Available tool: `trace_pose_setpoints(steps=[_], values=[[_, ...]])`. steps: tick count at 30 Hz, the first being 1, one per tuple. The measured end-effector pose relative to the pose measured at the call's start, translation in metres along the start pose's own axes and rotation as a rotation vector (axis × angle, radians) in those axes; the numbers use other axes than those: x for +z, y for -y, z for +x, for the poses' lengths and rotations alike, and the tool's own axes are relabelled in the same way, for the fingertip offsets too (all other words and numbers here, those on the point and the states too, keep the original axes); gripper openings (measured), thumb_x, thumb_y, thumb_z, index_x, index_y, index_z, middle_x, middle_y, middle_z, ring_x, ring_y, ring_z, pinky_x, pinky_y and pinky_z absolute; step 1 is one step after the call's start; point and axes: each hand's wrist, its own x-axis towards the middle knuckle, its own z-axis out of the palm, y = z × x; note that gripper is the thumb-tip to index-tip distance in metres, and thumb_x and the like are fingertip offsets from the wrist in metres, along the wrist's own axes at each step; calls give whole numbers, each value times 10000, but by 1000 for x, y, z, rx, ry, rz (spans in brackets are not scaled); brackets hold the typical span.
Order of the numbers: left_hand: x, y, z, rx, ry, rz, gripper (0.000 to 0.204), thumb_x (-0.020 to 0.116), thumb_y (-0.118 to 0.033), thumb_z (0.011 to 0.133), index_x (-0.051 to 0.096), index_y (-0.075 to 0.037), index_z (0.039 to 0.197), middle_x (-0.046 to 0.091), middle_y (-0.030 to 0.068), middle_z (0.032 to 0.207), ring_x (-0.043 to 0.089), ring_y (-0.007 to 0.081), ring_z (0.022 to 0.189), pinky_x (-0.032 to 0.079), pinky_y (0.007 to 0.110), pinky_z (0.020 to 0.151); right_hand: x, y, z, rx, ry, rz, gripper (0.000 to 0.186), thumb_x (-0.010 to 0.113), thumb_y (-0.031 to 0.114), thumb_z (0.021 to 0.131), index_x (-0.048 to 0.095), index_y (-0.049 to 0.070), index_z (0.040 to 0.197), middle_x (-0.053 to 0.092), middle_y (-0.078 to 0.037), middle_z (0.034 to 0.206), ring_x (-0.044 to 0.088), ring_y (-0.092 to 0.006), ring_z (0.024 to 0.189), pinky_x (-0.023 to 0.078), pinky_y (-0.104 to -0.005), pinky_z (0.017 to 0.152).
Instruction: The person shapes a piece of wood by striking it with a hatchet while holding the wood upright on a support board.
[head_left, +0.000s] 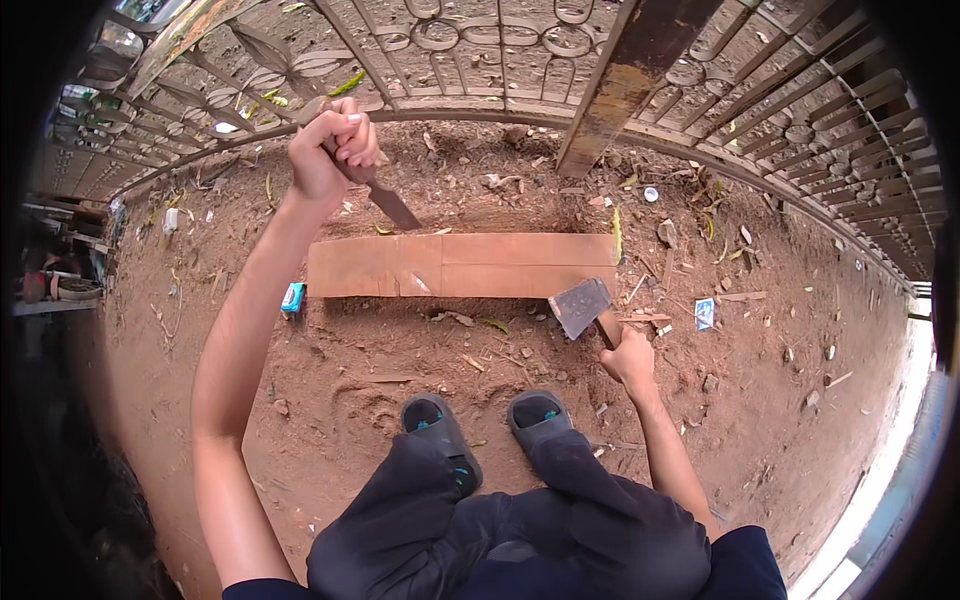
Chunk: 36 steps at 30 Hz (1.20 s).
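Note:
My left hand (335, 150) is raised above the far left part of a brown cardboard strip (375, 265), clenched round the handle of a flat-bladed tool that looks like a chisel. Its dull brown blade (395, 207) points down toward the strip, apart from it as far as I can tell. At the strip's near right corner, my right hand (630, 358) grips the short wooden handle of a hatchet (580, 307). The hatchet's broad grey head overlaps the strip's edge in view; whether it touches is unclear. The strip lies lengthwise across the dirt.
My feet in dark slippers (440, 425) are on the near side of the strip. A metal fence (505, 115) with a rusty post (630, 85) runs along the far side. Wood chips, leaves, a turquoise packet (292, 297) and a blue-white wrapper (704, 314) lie on the dirt.

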Motion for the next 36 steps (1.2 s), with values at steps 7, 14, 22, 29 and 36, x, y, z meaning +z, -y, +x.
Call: trace_pose_setpoints(steps=[7, 14, 22, 29, 36], values=[[-91, -26, -96, -319, -219, 167, 126, 498, -168, 883, 473, -77, 799, 378, -14, 522, 322, 78, 424, 271, 245, 411, 26, 4, -5, -104, -114, -21, 348, 661, 154, 657, 584, -2, 959, 665, -258, 793, 659, -431, 764, 536, -508, 703], [-162, 25, -196, -479, -562, 506, 616, 557, -98, 804, 406, -33, 1397, 666, 107, 968, 428, 46, 433, 369, 201, 395, 15, -13, -20, -274, -211, -177, 302, 678, 139, 636, 559, 97, 910, 648, -165, 782, 646, -372, 656, 507, -469, 569], [-186, 85, -244, -615, -716, 358, 562, 469, -67, 811, 496, 6, 1368, 611, 121, 1264, 409, 28, 461, 370, 201, 423, 5, 15, -19, -344, -4, -302, 424, 735, 78, 661, 540, 28, 1034, 535, -143, 923, 552, -340, 1006, 492, -412, 816], [-195, 85, -227, -663, -695, 468, 566, 486, -68, 803, 504, -2, 1365, 630, 88, 1214, 412, 38, 486, 378, 199, 439, -34, 124, 28, -442, 32, -196, 661, 780, 236, 709, 492, 13, 1261, 504, -171, 1218, 490, -334, 1133, 372, -464, 997], [-209, 82, -222, -710, -783, 627, 522, 504, -60, 816, 543, -1, 1333, 646, 66, 1128, 431, 47, 491, 387, 218, 437, -23, 187, 82, -738, 14, -328, 1099, 852, 377, 614, 268, -30, 1452, 383, -170, 1434, 312, -318, 1395, 187, -498, 1183]])
